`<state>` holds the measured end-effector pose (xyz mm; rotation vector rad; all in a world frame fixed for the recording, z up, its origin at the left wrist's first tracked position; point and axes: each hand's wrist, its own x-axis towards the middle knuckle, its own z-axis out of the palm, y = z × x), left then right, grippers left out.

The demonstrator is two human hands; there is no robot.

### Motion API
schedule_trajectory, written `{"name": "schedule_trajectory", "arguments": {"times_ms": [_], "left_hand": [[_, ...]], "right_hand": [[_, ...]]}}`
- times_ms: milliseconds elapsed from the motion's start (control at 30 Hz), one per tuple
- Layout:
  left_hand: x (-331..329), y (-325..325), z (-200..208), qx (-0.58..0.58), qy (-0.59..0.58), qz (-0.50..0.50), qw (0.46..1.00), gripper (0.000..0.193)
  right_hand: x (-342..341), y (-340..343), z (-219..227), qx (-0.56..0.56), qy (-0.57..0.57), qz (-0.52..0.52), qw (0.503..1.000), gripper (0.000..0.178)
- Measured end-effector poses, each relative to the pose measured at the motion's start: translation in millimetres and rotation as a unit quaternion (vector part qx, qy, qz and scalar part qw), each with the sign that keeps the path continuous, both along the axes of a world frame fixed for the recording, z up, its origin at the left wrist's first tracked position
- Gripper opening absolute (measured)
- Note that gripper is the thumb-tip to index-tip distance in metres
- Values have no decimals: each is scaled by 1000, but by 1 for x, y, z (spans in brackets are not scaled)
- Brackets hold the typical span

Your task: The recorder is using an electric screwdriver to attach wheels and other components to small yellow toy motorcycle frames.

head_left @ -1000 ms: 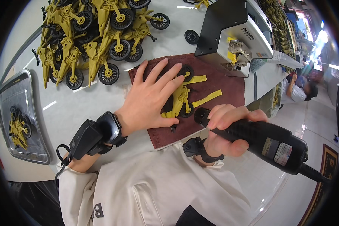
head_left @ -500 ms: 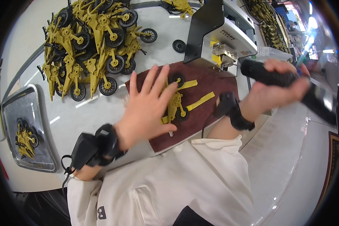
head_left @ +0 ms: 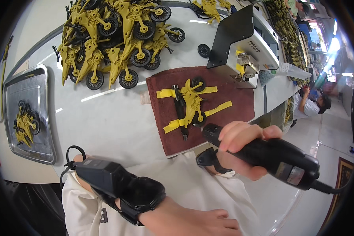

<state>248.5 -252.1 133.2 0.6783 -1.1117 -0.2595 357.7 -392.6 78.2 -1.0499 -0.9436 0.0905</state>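
While a yellow toy bike (head_left: 24, 126) is contained in a metal tray (head_left: 31, 90) at far left, a pile of toy motorbikes (head_left: 91, 55) is stacked on the table (head_left: 106, 126), upper left. A black bar (head_left: 180, 108), crossed by yellow tape (head_left: 170, 126), is seen left of the yellow motorbike (head_left: 192, 103), which is laid on maroon cloth (head_left: 232, 84), centre. Left hand (head_left: 202, 223) is positioned bottom centre, fingers bent; whether its grip is closed cannot be told. Black power screwdriver (head_left: 281, 159) is wrapped by the right hand's (head_left: 240, 139) grip, tip near the motorbike's lower wheel.
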Motion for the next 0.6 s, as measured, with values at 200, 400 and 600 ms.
{"name": "schedule_trajectory", "arguments": {"times_ms": [200,400,600], "left_hand": [[2,-6,9,-43,-27,111,993,11],[-4,-14,1,9,-76,138,987,13],[1,-18,7,-21,-96,175,980,15]], "right_hand": [[0,3,-8,-31,-46,34,998,74],[-5,12,-14,2,-16,5,1000,73],[-6,14,-16,-21,-7,-19,1000,72]]}}
